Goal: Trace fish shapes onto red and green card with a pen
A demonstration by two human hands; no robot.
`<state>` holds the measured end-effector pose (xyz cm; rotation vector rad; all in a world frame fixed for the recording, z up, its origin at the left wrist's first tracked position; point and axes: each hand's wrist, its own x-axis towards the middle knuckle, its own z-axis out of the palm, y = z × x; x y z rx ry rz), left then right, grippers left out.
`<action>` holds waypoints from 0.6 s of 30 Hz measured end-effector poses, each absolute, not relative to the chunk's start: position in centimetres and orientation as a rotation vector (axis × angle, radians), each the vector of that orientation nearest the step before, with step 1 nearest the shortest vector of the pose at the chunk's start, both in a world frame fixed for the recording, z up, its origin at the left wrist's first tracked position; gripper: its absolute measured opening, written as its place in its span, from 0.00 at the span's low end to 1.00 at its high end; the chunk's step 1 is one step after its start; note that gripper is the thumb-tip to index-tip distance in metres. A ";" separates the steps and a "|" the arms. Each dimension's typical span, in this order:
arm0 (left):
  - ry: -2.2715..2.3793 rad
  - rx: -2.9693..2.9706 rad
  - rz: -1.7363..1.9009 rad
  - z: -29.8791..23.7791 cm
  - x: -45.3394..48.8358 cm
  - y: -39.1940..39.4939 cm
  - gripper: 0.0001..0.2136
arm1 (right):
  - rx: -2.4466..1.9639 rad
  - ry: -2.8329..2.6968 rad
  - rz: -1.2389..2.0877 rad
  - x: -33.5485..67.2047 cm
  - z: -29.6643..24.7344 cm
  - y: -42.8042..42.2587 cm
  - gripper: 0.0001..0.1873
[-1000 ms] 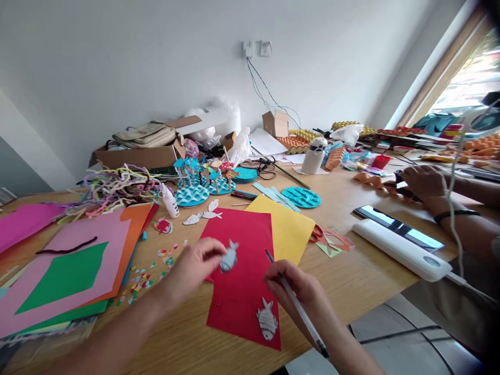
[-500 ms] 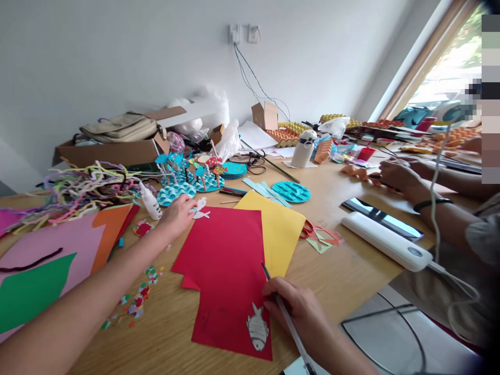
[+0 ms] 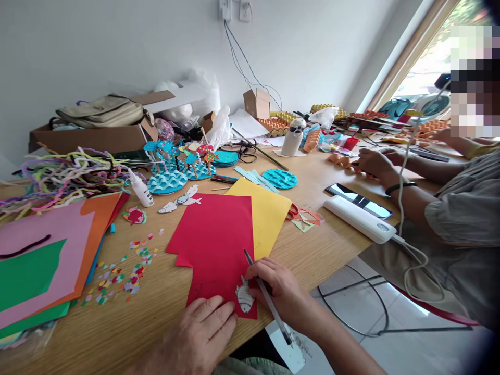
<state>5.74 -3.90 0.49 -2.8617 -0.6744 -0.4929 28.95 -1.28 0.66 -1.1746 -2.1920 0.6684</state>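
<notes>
My right hand (image 3: 279, 291) grips a pen (image 3: 269, 299) with a clear barrel, its dark tip pointing up and away over the red paper (image 3: 222, 234). Beside these fingers a grey striped fish cut-out (image 3: 245, 298) lies near the paper's lower right corner. My left hand (image 3: 209, 328) rests on the near edge of the red paper, fingers extended and holding nothing. At the paper's far left corner are several white fish cut-outs (image 3: 182, 201). A yellow sheet (image 3: 260, 213) sticks out from under the red one on the right.
Red-handled scissors (image 3: 292, 212) lie right of the yellow sheet. Paper bits (image 3: 135, 273), a glue bottle (image 3: 141, 190) and coloured sheets (image 3: 66, 224) are on the left. A white power bank-like device (image 3: 357, 219) and a phone (image 3: 359, 200) lie near a person's hands (image 3: 377, 164).
My left hand has left the white cut-outs at the far corner and come back to the paper's near edge. My right hand still holds the pen; the view has shifted.
</notes>
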 end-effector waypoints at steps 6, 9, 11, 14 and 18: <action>-0.638 -2.740 -0.538 -0.6 5.1 -4.5 0.16 | -1.152 -2.218 0.608 28.7 0.5 -1.5 0.07; -0.603 -2.722 -0.426 -0.4 4.6 -4.6 0.16 | -1.148 -2.225 0.596 28.5 0.3 -1.6 0.07; -0.572 -2.696 -0.460 -0.4 4.2 -4.5 0.16 | -1.164 -2.229 0.589 28.1 0.1 -1.8 0.07; -0.566 -2.650 -0.487 -0.7 3.6 -4.2 0.15 | -1.199 -2.239 0.577 27.5 0.1 -2.3 0.07; -0.581 -2.595 -0.492 -1.6 2.4 -4.1 0.17 | -1.190 -2.293 0.643 27.1 0.7 -2.0 0.09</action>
